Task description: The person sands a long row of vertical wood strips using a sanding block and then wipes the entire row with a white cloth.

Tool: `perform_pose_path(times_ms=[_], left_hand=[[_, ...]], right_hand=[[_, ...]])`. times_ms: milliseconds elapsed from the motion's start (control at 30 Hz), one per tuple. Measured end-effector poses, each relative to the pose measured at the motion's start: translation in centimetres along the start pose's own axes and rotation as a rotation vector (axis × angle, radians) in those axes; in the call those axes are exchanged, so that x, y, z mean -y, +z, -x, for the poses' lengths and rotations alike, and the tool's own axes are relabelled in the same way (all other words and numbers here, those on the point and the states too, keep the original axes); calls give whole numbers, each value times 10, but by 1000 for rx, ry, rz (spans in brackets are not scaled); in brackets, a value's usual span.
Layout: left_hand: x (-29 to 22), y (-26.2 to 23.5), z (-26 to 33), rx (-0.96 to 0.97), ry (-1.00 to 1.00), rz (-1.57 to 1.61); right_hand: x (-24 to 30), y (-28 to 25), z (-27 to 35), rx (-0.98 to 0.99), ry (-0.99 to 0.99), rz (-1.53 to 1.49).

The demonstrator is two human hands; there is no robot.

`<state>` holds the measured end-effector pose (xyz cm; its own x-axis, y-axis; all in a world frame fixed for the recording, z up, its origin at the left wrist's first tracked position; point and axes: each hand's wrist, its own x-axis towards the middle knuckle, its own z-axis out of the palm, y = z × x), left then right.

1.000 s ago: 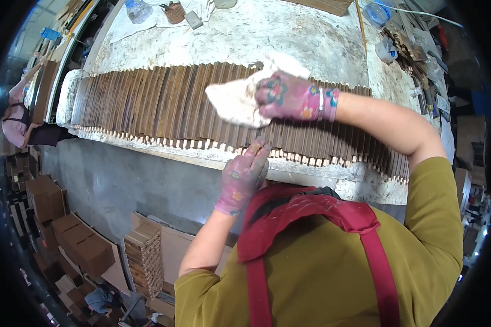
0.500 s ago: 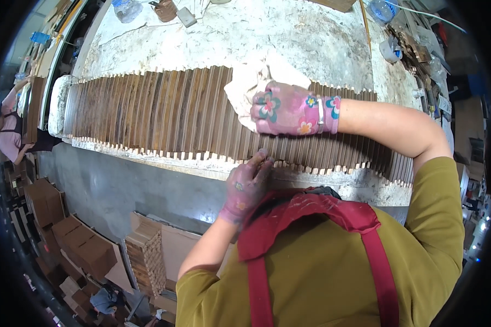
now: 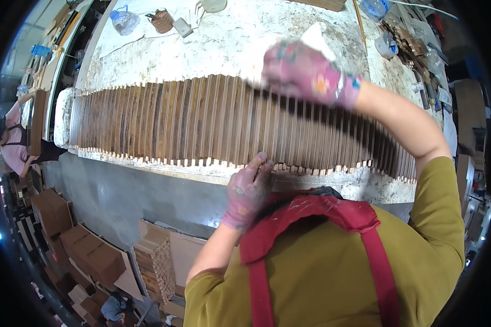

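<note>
A long row of dark brown wooden slats [image 3: 202,120] lies side by side across the table, with pale, narrow ends along both edges. My right hand [image 3: 305,73], in a pink flowered glove, is closed on a white cloth [image 3: 317,41] at the slats' far ends; motion blurs it, and the hand hides part of the cloth. My left hand [image 3: 248,193], gloved alike, is at the near edge. Its thumb and forefinger pinch the near end of a slat around the middle of the row.
The stained white worktable [image 3: 202,54] holds a clear jug [image 3: 125,22], a brown pot [image 3: 161,22] and a white tub [image 3: 386,46]. Cardboard boxes [image 3: 93,255] and a stack of wood pieces [image 3: 154,261] stand on the floor. At far left another person [image 3: 17,139] holds a brown board.
My right hand has moved with the cloth from the middle of the slats toward their far ends. My left hand keeps its place at the near edge.
</note>
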<state>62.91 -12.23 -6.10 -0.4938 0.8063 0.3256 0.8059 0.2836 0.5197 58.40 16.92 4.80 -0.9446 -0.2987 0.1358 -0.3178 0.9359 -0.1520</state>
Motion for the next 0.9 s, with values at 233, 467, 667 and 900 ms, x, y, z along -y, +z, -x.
perform_pose_path(times_ms=[233, 467, 667, 900], left_hand=[[-1, -8, 1, 90, 34, -87], [-2, 0, 0, 22, 44, -44], [1, 4, -3, 39, 52, -31], [15, 11, 10, 70, -43, 97]], right_hand=[[39, 47, 30, 186, -312, 38], [-17, 59, 7, 254, 72, 121], [-26, 19, -8, 319, 123, 269], [10, 34, -11, 241, 326, -525]])
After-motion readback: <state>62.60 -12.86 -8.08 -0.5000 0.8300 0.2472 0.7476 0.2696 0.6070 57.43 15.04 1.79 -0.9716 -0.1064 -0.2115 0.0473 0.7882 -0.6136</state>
